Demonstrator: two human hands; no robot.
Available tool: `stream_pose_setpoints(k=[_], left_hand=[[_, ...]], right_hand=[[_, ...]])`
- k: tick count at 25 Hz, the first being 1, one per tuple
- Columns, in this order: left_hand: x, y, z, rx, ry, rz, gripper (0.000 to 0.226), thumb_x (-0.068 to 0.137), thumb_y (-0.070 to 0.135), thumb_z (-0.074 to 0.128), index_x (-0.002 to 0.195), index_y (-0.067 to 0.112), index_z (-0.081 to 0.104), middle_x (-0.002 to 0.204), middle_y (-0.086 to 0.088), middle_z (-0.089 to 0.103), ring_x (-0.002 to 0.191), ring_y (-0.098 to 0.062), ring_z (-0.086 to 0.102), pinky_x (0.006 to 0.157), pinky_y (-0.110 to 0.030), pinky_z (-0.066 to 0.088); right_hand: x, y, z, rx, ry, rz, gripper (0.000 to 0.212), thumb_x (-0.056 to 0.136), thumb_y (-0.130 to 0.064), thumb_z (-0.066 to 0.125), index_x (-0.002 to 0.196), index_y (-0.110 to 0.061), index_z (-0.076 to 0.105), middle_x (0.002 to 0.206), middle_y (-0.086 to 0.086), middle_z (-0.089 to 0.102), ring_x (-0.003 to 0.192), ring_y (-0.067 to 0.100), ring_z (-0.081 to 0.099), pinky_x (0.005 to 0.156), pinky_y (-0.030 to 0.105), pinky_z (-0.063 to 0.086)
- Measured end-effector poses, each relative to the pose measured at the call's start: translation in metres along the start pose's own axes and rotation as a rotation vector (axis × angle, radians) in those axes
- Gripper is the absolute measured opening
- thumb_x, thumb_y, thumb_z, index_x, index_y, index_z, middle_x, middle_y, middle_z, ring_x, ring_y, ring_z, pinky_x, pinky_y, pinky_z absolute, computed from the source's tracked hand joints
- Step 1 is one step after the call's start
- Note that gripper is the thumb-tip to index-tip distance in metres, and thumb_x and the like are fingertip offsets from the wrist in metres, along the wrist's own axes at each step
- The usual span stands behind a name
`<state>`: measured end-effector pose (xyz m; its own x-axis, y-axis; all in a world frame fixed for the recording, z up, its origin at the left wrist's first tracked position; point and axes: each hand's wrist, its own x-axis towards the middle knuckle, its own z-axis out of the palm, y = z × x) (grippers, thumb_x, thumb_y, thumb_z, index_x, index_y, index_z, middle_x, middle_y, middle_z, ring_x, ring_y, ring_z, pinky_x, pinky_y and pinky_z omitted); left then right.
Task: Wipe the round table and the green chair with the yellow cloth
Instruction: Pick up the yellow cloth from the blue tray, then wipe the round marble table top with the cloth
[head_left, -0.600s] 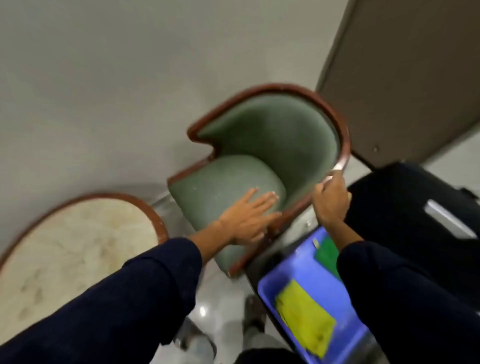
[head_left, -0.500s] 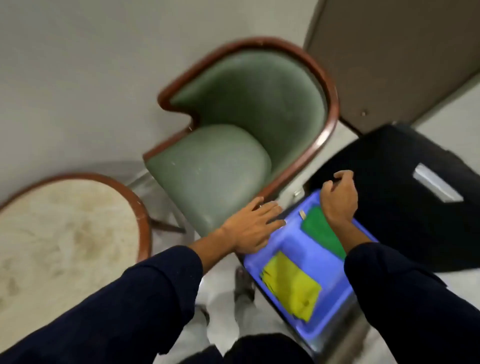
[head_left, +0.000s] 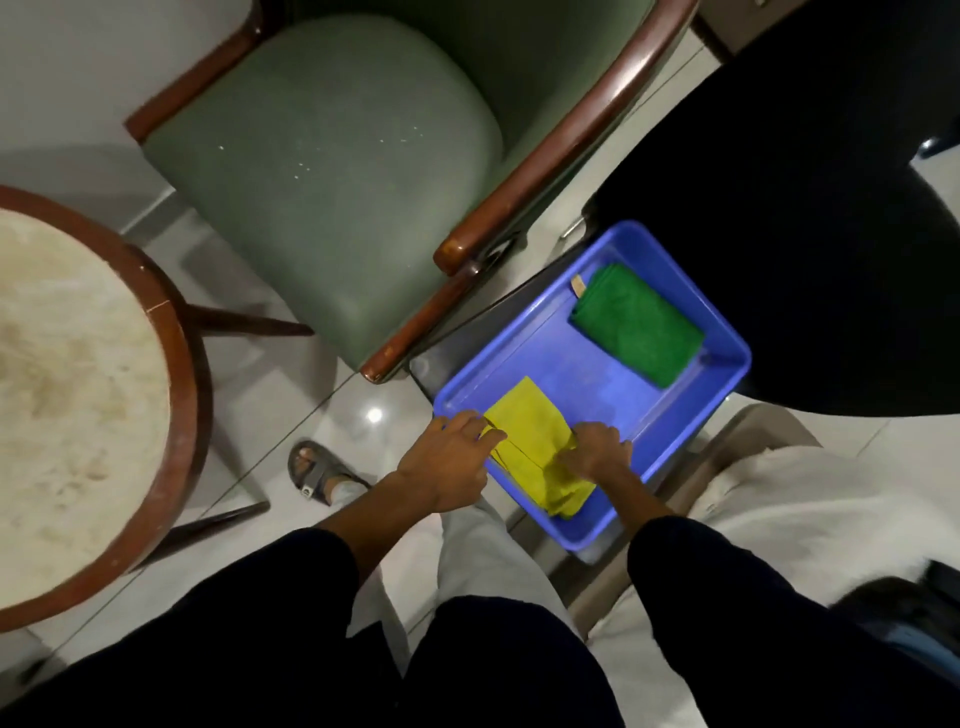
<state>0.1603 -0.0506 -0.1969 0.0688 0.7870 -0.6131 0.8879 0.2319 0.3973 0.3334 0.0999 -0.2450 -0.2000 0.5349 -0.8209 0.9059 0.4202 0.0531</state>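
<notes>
Both hands, left hand (head_left: 447, 465) and right hand (head_left: 597, 451), pinch the yellow cloth's (head_left: 530, 431) opposite edges, likely to lift it from the blue tray (head_left: 727, 384).

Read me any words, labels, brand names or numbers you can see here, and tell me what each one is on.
None can be read.
Small tan tag at the corner of the green cloth in the blue tray: too small to tell if it bears print.
Yellow cloth, green chair, round table: no text visible.

Dark navy long sleeves (head_left: 270, 613), pale trousers (head_left: 498, 551), grey strapped sandal (head_left: 317, 470)
</notes>
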Motion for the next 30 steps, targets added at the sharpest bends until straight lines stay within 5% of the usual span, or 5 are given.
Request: stream_pose_setpoints(k=[7,12,19,24,30], left_hand=[[-0.033,-0.048,-0.057,-0.178,0.343,-0.114,0.082,0.08,0.048,0.065,0.151,0.031,0.028,0.163,0.0,0.023,0.151,-0.018,0.02,0.119,-0.046,0.022],[-0.113,-0.131,-0.068,-0.554,0.429,-0.241,0.045,0.072,0.05,0.044,0.103,0.027,0.069,0.106,-0.001,0.075,0.107,-0.025,0.066,0.087,-0.033,0.05],[-0.207,-0.317,0.025,-0.973,0.559,-0.655,0.038,0.093,0.029,0.063,0.128,0.014,0.06,0.126,-0.012,0.068,0.114,-0.031,0.064,0.093,-0.041,0.051],[-0.226,-0.441,0.053,-0.443,0.807,-0.876,0.059,0.092,0.041,0.033,0.136,0.006,0.052,0.142,-0.02,0.054,0.133,-0.036,0.05,0.108,-0.049,0.038],[-0.204,-0.485,0.116,-0.126,0.787,-1.096,0.066,0.101,0.051,0.025,0.154,0.012,0.023,0.163,-0.017,0.022,0.151,-0.033,0.02,0.121,-0.056,0.015]], right_hand=[[-0.08,-0.082,-0.089,-0.135,0.481,-0.821,0.028,0.06,-0.016,0.073,0.088,-0.014,0.07,0.079,0.009,0.07,0.071,0.035,0.067,0.062,0.041,0.053],[-0.106,-0.192,-0.13,0.312,0.249,-0.749,0.018,0.057,-0.032,0.057,0.074,-0.025,0.056,0.061,-0.008,0.061,0.055,0.009,0.058,0.051,0.019,0.045],[-0.053,-0.456,-0.049,0.366,0.286,-0.795,0.039,0.078,-0.006,0.071,0.114,-0.01,0.058,0.108,0.013,0.065,0.099,0.032,0.062,0.088,0.035,0.048],[-0.05,-0.543,0.053,0.273,0.507,-0.472,0.064,0.095,-0.043,0.05,0.146,-0.009,0.033,0.154,0.02,0.032,0.141,0.037,0.031,0.114,0.052,0.028],[0.02,-0.629,0.036,0.057,0.577,-0.554,0.081,0.097,-0.06,0.026,0.154,-0.006,0.004,0.163,0.021,0.008,0.151,0.034,0.006,0.124,0.049,0.009]])
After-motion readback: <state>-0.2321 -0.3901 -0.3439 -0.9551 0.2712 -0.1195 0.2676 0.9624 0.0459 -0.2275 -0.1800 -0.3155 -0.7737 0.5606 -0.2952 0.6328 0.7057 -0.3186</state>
